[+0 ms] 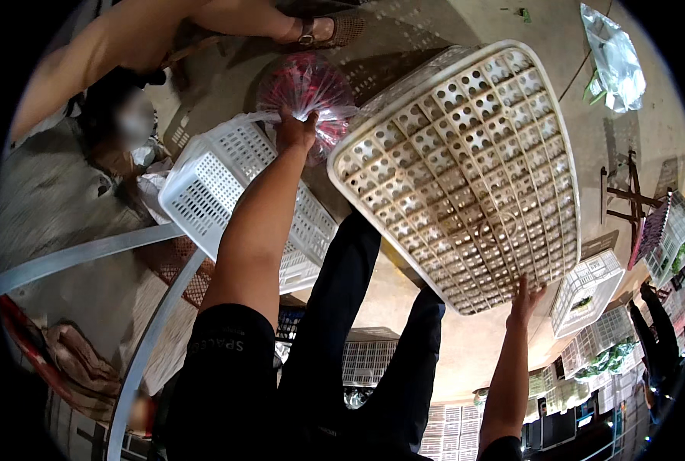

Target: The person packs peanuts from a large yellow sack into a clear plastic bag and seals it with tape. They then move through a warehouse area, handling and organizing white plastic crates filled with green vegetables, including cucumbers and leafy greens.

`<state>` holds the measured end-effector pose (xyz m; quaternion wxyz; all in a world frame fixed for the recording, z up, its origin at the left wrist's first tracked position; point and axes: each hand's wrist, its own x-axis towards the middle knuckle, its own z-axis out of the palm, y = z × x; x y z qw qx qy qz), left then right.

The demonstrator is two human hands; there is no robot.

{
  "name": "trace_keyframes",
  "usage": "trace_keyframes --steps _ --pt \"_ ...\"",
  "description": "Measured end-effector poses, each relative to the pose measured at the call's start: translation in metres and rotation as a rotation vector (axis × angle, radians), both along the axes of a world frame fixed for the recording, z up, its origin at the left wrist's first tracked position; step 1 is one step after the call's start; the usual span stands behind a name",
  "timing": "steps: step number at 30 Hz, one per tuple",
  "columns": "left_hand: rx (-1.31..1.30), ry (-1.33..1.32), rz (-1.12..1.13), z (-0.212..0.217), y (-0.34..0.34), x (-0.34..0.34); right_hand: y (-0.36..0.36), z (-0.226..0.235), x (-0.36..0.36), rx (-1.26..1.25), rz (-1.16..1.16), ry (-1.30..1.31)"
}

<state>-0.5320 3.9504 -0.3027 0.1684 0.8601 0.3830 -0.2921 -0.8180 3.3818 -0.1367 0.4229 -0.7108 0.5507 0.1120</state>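
My left hand (295, 132) is closed around the gathered neck of a clear plastic bag (306, 81) with red contents that I cannot make out. A large white plastic crate (465, 180), dirty with brown, is tipped so that its perforated, ribbed underside faces me. My right hand (522, 301) is at this crate's near right edge, with its fingers stretched and apart. One finger overlaps the underside; whether the hand bears any of the crate's weight, I cannot tell. Just left of my legs, beside my left forearm, stand white slatted crates (212, 180).
Another person's leg and sandal (331, 32) reach in at the far left. A clear bag with greens (615, 61) lies at the far right. A small white crate (588, 292) and a folding stool (634, 200) stand to the right. Metal bars (89, 253) cross the left.
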Motion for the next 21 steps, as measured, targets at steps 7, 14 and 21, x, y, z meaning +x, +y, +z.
trace_keyframes --steps 7,14,21 --pt "-0.051 -0.028 -0.062 -0.045 0.032 -0.002 0.026 0.02 0.031 0.102 -0.165 0.006" --pt "-0.251 -0.298 0.215 0.031 0.06 0.019 0.022 0.018 0.027 0.074 -0.151 0.022" --pt "-0.468 -0.497 0.163 0.166 0.086 -0.006 -0.009 0.008 0.015 0.167 -0.154 -0.015"
